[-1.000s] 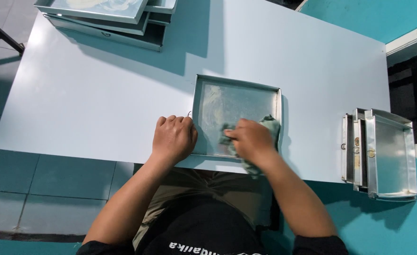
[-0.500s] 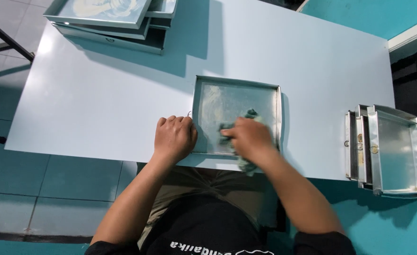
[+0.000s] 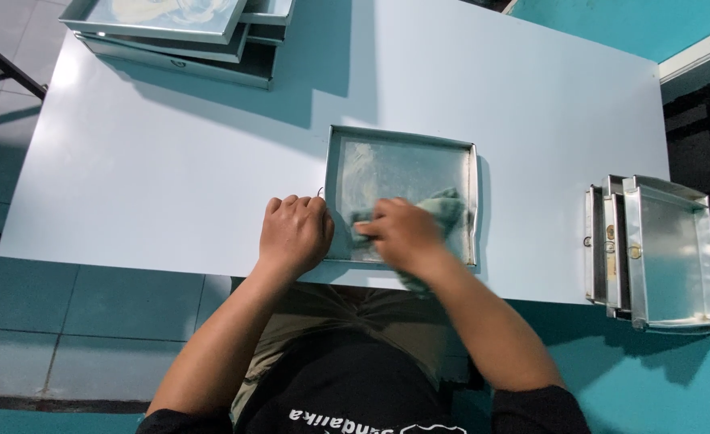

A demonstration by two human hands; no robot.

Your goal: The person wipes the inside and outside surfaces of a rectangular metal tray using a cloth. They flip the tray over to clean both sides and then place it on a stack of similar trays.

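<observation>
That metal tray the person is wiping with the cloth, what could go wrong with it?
The metal tray lies near the table's front edge, so a hard push from the right hand and its green cloth might slide it off, though the left hand steadies its left rim. The tray's thin rims could nick fingers. At the right, the stack of trays seems to overhang the table edge and might tip if bumped.

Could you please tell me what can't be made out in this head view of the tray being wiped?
- Cloth: mostly hidden under the right hand.
- Tray: near left corner covered by the left hand.
- Stacked trays: cut off by the top edge.
- Side trays: lower ones hidden by the top one.
</observation>
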